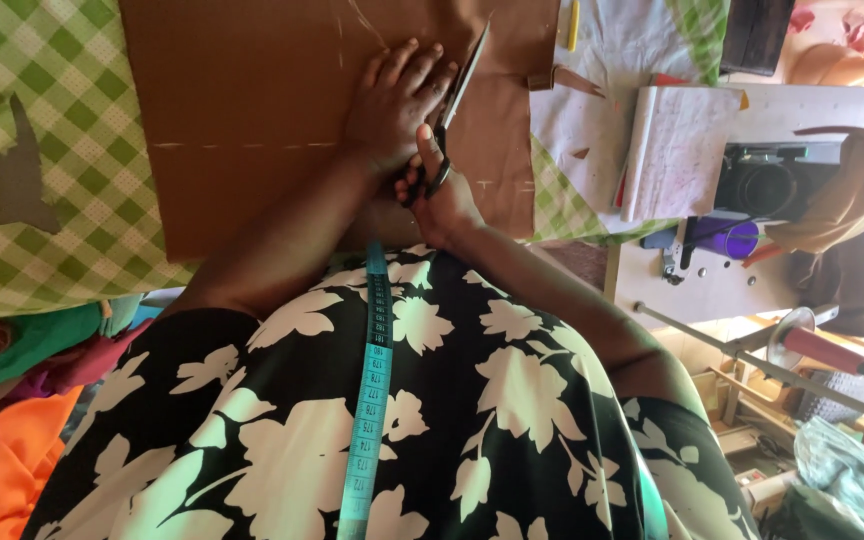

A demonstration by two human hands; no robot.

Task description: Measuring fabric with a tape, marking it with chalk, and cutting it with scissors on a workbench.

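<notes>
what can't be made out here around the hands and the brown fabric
- Head view: the cut under the left hand; the hand covers it.
- Head view: the scissors handles, mostly wrapped by the right hand.
- Head view: the brown fabric top, cut off by the frame edge.
- Head view: the chalk marks, too faint to follow.

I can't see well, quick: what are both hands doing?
Left hand: open, flat on the brown fabric.
Right hand: closed, holding scissors.

Left hand [395,100]: flat, fingers spread, upper centre of frame.
Right hand [439,190]: fingers curled closed, just below it.
</notes>
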